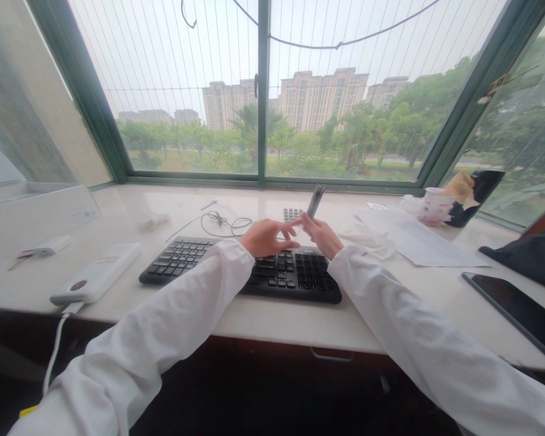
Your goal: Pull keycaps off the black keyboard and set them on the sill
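Dark pen [315, 201] held upright in the right hand [322, 236], left hand [267, 237] open beside it

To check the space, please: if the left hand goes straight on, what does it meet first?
Probably the right hand, just across from the left hand, though depth is hard to judge.

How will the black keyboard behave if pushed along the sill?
The black keyboard looks stiff, a single rigid slab, so it should move as one piece. Its low, wide body likely won't tip. On the smooth, pale window sill it may slide easily, though its underside is hidden.
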`<state>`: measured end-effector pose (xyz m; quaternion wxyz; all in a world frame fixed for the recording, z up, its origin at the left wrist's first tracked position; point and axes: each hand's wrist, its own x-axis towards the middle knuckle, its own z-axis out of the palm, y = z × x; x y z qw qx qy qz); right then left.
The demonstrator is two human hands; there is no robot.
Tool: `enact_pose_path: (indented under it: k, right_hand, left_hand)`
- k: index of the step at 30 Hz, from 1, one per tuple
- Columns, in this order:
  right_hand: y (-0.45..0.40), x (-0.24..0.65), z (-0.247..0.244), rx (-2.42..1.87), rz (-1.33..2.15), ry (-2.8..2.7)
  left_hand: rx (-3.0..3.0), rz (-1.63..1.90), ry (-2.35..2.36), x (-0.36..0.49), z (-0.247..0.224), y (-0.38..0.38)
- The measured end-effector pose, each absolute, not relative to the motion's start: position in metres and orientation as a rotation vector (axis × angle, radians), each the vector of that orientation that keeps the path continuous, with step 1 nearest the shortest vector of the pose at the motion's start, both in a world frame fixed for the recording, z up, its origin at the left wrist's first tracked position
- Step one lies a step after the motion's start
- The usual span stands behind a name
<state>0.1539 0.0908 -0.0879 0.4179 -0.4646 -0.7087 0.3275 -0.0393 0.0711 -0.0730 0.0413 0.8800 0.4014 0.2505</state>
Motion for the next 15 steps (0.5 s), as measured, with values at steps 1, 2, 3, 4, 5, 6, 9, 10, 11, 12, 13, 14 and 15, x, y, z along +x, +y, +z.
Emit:
enact_pose_path:
  k: [1,2,3,4,5,6,9,10,11,12,13,14,15]
  right_hand:
    - [0.092,0.154,-0.088,-1.152,0.893,-1.726]
    - [0.092,0.153,-0.088,-1.139,0.964,-1.679]
    - [0.092,0.153,-0.088,-1.124,1.034,-1.638]
    - [0.092,0.152,-0.089,-1.105,1.102,-1.608]
    - [0.092,0.151,-0.089,-1.081,1.169,-1.579]
    - [0.092,0.150,-0.090,-1.053,1.228,-1.551]
    - [0.092,0.149,-0.090,-0.952,1.340,-1.467]
    - [0.092,0.149,-0.090,-0.906,1.359,-1.443]
    - [0.091,0.149,-0.089,-0.854,1.371,-1.416]
    - [0.091,0.148,-0.088,-0.799,1.375,-1.382]
    - [0.090,0.148,-0.087,-0.746,1.373,-1.344]
    - [0.089,0.148,-0.086,-0.704,1.363,-1.302]
    - [0.089,0.147,-0.085,-0.674,1.351,-1.263]
  left_hand:
    - [2.677,0.800,1.252,-0.037,-0.073,0.069]
    - [2.662,0.837,1.276,-0.035,-0.073,0.067]
    - [2.652,0.874,1.296,-0.032,-0.073,0.066]
    - [2.645,0.904,1.310,-0.030,-0.073,0.064]
    - [2.643,0.920,1.317,-0.029,-0.073,0.064]
    - [2.641,0.925,1.320,-0.028,-0.074,0.063]
    - [2.636,0.952,1.332,-0.027,-0.073,0.064]
    - [2.640,0.975,1.331,-0.028,-0.072,0.064]
    - [2.649,1.000,1.329,-0.029,-0.072,0.065]
    - [2.665,1.018,1.329,-0.030,-0.071,0.065]
    - [2.686,1.024,1.334,-0.032,-0.070,0.066]
    - [2.709,1.018,1.348,-0.033,-0.070,0.066]
    - [2.729,1.004,1.372,-0.034,-0.070,0.066]
